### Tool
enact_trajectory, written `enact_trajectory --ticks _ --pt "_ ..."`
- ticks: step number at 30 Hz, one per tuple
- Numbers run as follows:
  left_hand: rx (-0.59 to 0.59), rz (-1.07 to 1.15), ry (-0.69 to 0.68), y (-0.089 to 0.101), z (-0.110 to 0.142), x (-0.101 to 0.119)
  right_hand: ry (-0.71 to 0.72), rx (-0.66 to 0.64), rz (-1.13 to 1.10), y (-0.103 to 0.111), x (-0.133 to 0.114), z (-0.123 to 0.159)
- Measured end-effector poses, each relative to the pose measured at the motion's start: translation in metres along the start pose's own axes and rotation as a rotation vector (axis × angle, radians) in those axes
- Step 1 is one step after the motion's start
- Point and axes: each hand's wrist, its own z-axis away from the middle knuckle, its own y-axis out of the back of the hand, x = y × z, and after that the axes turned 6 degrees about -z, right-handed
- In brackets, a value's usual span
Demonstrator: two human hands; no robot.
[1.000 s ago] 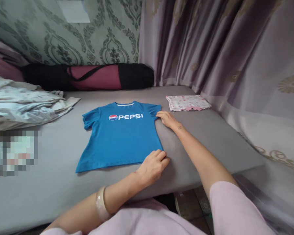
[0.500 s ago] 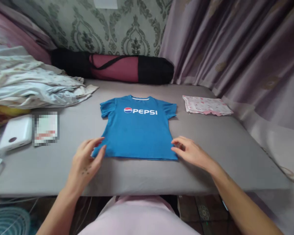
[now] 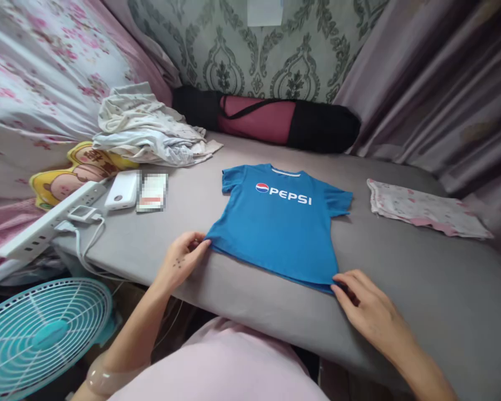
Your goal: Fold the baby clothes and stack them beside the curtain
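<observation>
A blue T-shirt (image 3: 275,228) with a PEPSI print lies spread flat on the grey-covered surface (image 3: 250,301), its collar pointing away from me. My left hand (image 3: 186,259) pinches the shirt's left bottom corner between thumb and fingers. At the right bottom corner, my right hand (image 3: 363,298) has thumb and fingertips closed on the hem. The hem between the two hands lies nearly straight along the near side.
Beyond the shirt lies a black and maroon long bag (image 3: 256,120). A folded printed cloth (image 3: 426,209) is at right. Leftward are a crumpled cloth pile (image 3: 150,131), a white power bank (image 3: 123,190), a power strip (image 3: 52,220) and a turquoise fan (image 3: 50,334).
Both hands have closed on the shirt's bottom corners, where before their fingers were apart beside it. The view has turned left, bringing the fan and power strip into sight.
</observation>
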Motion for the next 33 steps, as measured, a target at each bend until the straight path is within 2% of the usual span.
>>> enact_trajectory --ticks 5,10,17,21,24,28,33 --pt "-0.001 0.436 0.134 -0.011 -0.007 0.029 0.000 0.018 0.118 -0.002 -0.005 0.000" --pt "-0.053 0.524 0.059 -0.018 -0.007 0.036 -0.058 0.071 0.190 -0.007 -0.010 -0.002" --pt "-0.120 0.296 0.011 -0.007 -0.002 0.028 -0.102 0.060 0.191 -0.006 -0.008 -0.001" --pt "-0.170 0.232 0.017 0.004 -0.005 0.011 -0.127 0.042 0.193 0.000 -0.007 0.001" --pt "-0.227 0.091 -0.061 0.012 -0.007 -0.002 -0.070 0.006 0.123 0.000 -0.007 0.000" --pt "-0.258 -0.123 -0.246 0.018 -0.007 -0.007 -0.012 -0.089 0.019 0.003 -0.010 -0.005" --pt "-0.362 -0.236 -0.312 0.031 -0.008 -0.006 -0.001 -0.279 -0.064 0.029 -0.014 -0.008"
